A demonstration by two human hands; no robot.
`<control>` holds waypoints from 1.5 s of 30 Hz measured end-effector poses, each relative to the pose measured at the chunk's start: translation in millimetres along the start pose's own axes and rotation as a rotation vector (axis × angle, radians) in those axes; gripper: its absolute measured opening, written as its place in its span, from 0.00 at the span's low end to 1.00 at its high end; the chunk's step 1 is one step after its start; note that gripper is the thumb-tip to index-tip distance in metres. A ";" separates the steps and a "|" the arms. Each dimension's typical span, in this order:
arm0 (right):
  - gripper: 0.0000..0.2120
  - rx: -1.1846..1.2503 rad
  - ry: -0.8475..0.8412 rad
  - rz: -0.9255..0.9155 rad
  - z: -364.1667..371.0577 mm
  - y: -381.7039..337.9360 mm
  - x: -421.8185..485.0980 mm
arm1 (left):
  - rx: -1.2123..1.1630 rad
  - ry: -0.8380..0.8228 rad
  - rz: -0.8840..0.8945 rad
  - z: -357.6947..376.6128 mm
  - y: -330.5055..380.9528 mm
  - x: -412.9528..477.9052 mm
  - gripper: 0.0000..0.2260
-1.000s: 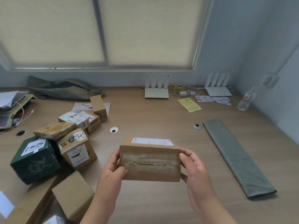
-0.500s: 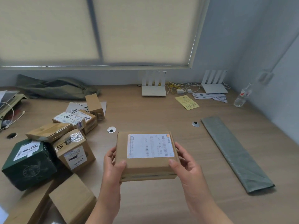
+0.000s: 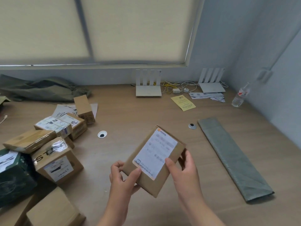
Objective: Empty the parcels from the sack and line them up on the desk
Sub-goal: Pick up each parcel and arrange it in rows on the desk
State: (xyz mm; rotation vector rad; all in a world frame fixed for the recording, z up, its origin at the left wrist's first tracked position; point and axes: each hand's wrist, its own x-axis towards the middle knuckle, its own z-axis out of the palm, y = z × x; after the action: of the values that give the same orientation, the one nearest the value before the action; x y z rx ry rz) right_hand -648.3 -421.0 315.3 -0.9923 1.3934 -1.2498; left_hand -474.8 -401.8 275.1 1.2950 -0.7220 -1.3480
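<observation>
A flat brown cardboard parcel [image 3: 166, 180] with a white shipping label facing me is held above the wooden desk [image 3: 130, 115], turned at a slant. My left hand [image 3: 122, 178] grips its lower left corner and my right hand [image 3: 184, 167] holds its right edge. A heap of several other parcels lies on the left: a brown box marked with black letters [image 3: 57, 162], a dark green box [image 3: 13, 175], a flat taped box [image 3: 29, 140] and a small upright box [image 3: 83, 108]. The olive green sack [image 3: 42, 88] lies crumpled at the back left.
A folded grey-green bag [image 3: 231, 157] lies along the right side. Two white routers [image 3: 148, 88] [image 3: 211, 84] with cables stand at the back by the wall, with a yellow sheet [image 3: 183, 102] and a plastic bottle [image 3: 240, 97]. Two cable holes [image 3: 102, 134] [image 3: 192, 126] pierce the desktop.
The parcel tipped label-up toward me, then rotated so it now sits diagonally in both hands. My view shifted slightly right.
</observation>
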 end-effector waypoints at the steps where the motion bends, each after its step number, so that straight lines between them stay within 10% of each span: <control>1: 0.22 0.011 -0.064 0.012 -3.4 -0.7 6.9 | -0.015 0.020 0.006 12.6 -3.3 5.4 0.22; 16: 0.50 -0.228 -0.390 0.131 -101.2 24.3 171.2 | 0.443 -0.183 0.113 158.9 -40.2 128.7 0.36; 45: 0.47 -0.609 -0.345 -0.008 -134.9 115.2 367.0 | 0.737 -0.153 0.164 242.8 -125.2 310.7 0.40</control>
State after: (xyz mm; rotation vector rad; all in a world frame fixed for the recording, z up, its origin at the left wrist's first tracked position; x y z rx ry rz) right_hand -845.4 -736.3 148.3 -1.5415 1.5149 -0.6106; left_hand -685.3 -723.7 122.6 1.6554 -1.4905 -1.0839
